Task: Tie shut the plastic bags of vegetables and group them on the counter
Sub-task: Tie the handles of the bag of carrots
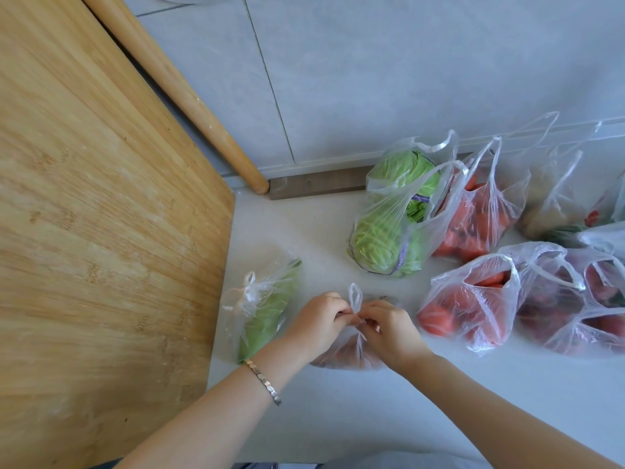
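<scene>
I log the cutting board [101, 231] filling the left of the bench [338, 418]. The cabbage bag [389, 231] and tomato bag [473, 309] sit open to the right, and a tied green bag [263, 306] lies just left of the work. The small bag [345, 357] lies directly beneath both hands, neck pointing away from me. The left hand [321, 319] and right hand [389, 326] each pinch plastic at that neck, equally near — one handle loop [355, 296] stands between them. I judge the knot unfinished.

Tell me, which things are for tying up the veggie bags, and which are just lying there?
For the job: left hand, right hand, bag being knotted, tied green bag, cabbage bag, back tomato bag, front tomato bag.
Just lying about: wooden board, rolling pin.
</scene>
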Available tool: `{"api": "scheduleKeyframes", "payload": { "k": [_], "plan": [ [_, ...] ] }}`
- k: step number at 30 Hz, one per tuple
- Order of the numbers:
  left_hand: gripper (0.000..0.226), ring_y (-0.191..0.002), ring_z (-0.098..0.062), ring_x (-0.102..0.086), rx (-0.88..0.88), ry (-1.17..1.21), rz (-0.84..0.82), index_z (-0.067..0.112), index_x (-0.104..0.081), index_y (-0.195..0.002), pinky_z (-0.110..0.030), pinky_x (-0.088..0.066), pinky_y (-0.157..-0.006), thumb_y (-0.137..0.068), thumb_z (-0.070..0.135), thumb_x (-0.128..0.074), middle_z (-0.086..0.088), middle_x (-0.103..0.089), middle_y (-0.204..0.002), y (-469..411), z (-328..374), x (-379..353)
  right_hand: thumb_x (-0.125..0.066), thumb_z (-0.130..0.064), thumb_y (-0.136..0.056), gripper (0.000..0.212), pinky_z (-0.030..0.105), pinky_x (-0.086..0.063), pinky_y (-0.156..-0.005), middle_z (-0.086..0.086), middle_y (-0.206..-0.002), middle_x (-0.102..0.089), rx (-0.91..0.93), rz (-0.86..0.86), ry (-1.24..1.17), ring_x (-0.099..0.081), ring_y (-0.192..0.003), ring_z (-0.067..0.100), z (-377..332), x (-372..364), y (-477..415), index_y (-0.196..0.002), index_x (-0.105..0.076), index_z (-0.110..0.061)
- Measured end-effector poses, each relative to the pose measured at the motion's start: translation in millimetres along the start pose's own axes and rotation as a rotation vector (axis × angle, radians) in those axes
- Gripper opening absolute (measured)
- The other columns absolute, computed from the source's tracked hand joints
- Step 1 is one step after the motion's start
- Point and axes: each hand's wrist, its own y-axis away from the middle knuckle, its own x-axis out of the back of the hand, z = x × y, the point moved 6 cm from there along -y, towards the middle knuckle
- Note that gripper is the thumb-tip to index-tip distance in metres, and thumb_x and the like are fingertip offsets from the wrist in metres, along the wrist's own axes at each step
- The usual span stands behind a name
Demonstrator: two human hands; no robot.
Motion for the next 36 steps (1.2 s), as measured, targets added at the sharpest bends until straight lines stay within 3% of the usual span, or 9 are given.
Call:
{"api": "scheduleKeyframes", "payload": {
  "k": [6,10,13,18,23,26,28,31,36],
  "plan": [
    [0.020,-0.069,-0.009,-0.049,-0.073,0.084,-0.005,0.003,-0.072,-0.088,-0.012,-0.036,-0.066,-0.086,0.020,-0.062,0.005,-0.049,-0.074,1.7,2.0,-2.5,-0.061,-0.013,-0.085,0.024,0.015,-0.031,-0.061,-0.012,-0.062,-0.048,-0.056,-0.191,-0.044,-0.043,-0.058,0.000,8.4,5.2,-2.7,-0.062,-0.062,-0.022],
    [0.014,-0.071,0.002,-0.052,-0.097,0.143,0.049,0.004,-0.072,-0.086,-0.010,-0.038,-0.070,-0.087,0.011,-0.060,0.004,-0.054,-0.078,2.2,0.7,-9.1,-0.062,-0.006,-0.083,0.010,0.021,-0.036,-0.061,0.002,-0.067,-0.054,-0.337,-0.170,-0.363,-0.046,-0.062,0.010,27.1,4.5,5.0,-0.073,-0.063,-0.009],
    [0.014,-0.075,-0.008,-0.055,-0.080,0.120,0.060,0.004,-0.072,-0.085,-0.017,-0.041,-0.073,-0.087,0.010,-0.059,0.001,-0.055,-0.080,2.3,-8.0,-16.5,-0.060,0.010,-0.079,0.020,0.017,-0.045,-0.058,0.011,-0.073,-0.058,-0.504,-0.066,-0.811,-0.054,-0.067,0.021,36.5,-1.8,11.2,-0.076,-0.054,-0.009],
    [0.013,-0.070,-0.004,-0.053,0.085,0.245,0.047,0.006,-0.072,-0.086,-0.012,-0.039,-0.068,-0.087,0.011,-0.060,0.004,-0.057,-0.073,0.9,-15.4,-25.8,-0.052,0.019,-0.079,0.030,0.016,-0.043,-0.054,0.007,-0.066,-0.060,-0.539,-0.235,-0.990,-0.051,-0.061,0.019,44.3,-7.7,12.5,-0.069,-0.062,-0.008],
    [0.024,-0.054,-0.007,-0.042,0.410,0.460,-0.069,0.026,-0.066,-0.066,-0.022,-0.035,-0.056,-0.087,0.016,-0.060,0.007,-0.053,-0.056,3.5,-22.5,-45.7,-0.067,0.014,-0.071,0.034,0.006,-0.046,-0.069,-0.016,-0.066,-0.070,-0.194,-0.131,-0.427,-0.060,-0.068,-0.006,40.0,2.5,11.4,-0.074,-0.076,-0.018],
    [0.031,-0.044,-0.006,-0.032,0.489,0.580,-0.081,0.021,-0.062,-0.061,-0.014,-0.027,-0.042,-0.090,0.010,-0.056,0.007,-0.044,-0.045,5.5,-23.1,-44.2,-0.070,-0.003,-0.072,0.010,0.012,-0.044,-0.069,-0.004,-0.073,-0.070,0.131,0.039,-0.016,-0.057,-0.080,0.004,22.4,6.0,11.5,-0.077,-0.076,-0.009],
    [0.029,-0.047,-0.007,-0.035,0.480,0.555,-0.099,0.019,-0.061,-0.061,-0.011,-0.029,-0.041,-0.089,0.010,-0.057,0.002,-0.046,-0.051,6.6,-20.4,-39.8,-0.060,-0.024,-0.079,0.023,0.018,-0.046,-0.064,0.003,-0.071,-0.070,0.334,0.140,0.171,-0.058,-0.071,0.009,10.6,7.9,16.1,-0.069,-0.074,-0.009],
    [0.022,-0.048,-0.003,-0.042,0.482,0.517,-0.102,0.015,-0.062,-0.064,-0.009,-0.032,-0.043,-0.086,0.014,-0.062,0.002,-0.050,-0.056,8.8,-20.1,-32.3,-0.033,-0.043,-0.095,0.058,0.018,-0.050,-0.060,0.003,-0.078,-0.072,0.400,0.158,0.252,-0.066,-0.066,0.012,6.9,13.1,20.0,-0.067,-0.071,-0.009],
    [0.020,-0.068,-0.013,-0.053,0.333,0.041,0.011,0.011,-0.073,-0.087,-0.021,-0.036,-0.062,-0.090,0.013,-0.053,-0.005,-0.070,-0.084,5.5,-22.0,-16.2,-0.052,-0.029,-0.082,0.021,0.021,-0.050,-0.060,-0.006,-0.087,-0.066,0.430,-0.042,0.352,-0.051,-0.080,0.011,10.5,13.5,28.6,-0.071,-0.067,-0.020]
  ]
}}
